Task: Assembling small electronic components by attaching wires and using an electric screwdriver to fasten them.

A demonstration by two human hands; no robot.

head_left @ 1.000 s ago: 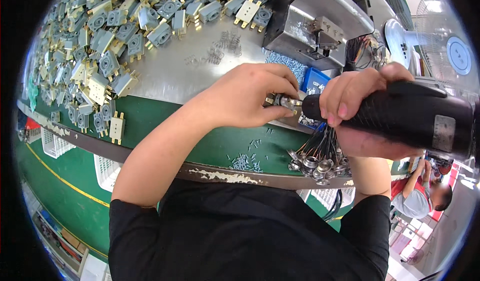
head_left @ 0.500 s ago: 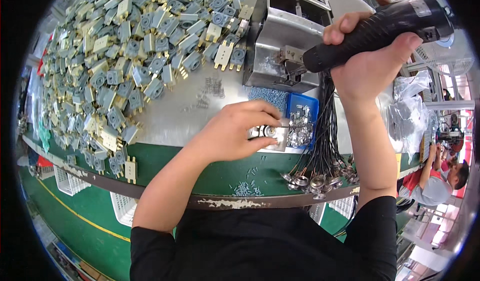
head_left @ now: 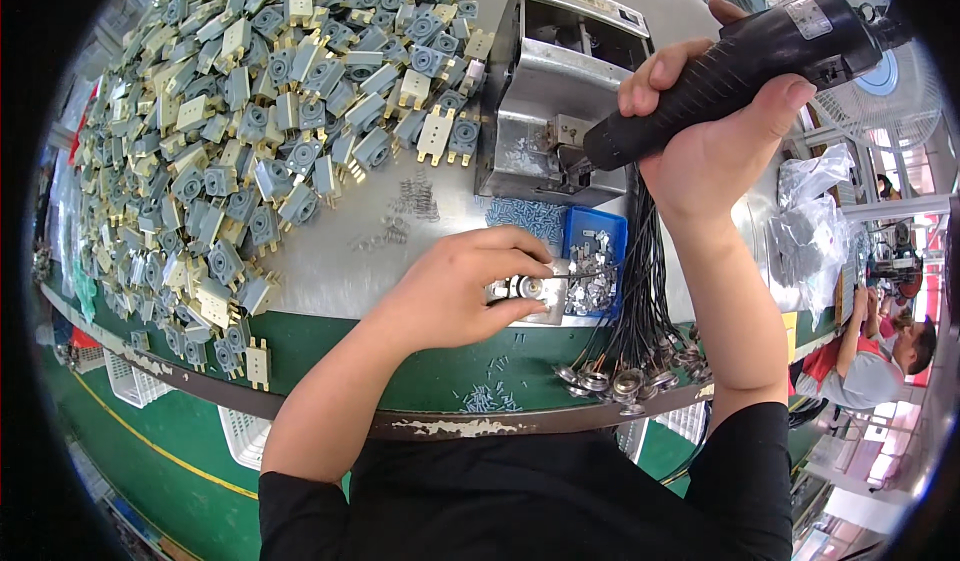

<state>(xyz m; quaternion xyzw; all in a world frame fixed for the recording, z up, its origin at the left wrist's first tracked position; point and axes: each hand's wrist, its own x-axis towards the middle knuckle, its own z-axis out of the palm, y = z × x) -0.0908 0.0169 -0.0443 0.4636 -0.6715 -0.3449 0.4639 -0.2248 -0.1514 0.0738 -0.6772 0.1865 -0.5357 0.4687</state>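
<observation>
The one label I can pick out through the head camera is a pale rectangular sticker point(head_left: 808, 17) near the rear of the black power screwdriver point(head_left: 690, 96); its print is too small for me to read. My right hand point(head_left: 715, 161) has the screwdriver grasped, palm beneath and fingers curled over the ribbed body, and its nose slants down to the lower front of a bare steel box point(head_left: 545, 76). My left hand point(head_left: 460, 281) pinches a small round part point(head_left: 524, 288) between thumb and fingers, just left of a blue tray point(head_left: 567, 261) of small metal pieces point(head_left: 595, 279). The part shows shiny metal with a dark band and a pale centre, though the fingers cover enough of it that I can't be sure of its full outline. Black wires point(head_left: 645, 271) run down right of the tray to round metal caps point(head_left: 628, 381) at the green table edge. Blue-grey screws point(head_left: 525, 218) lie above the tray, springs point(head_left: 415, 201) lie farther left, and a heap of grey and cream blocks with brass prongs point(head_left: 255, 121) fills the upper left.
</observation>
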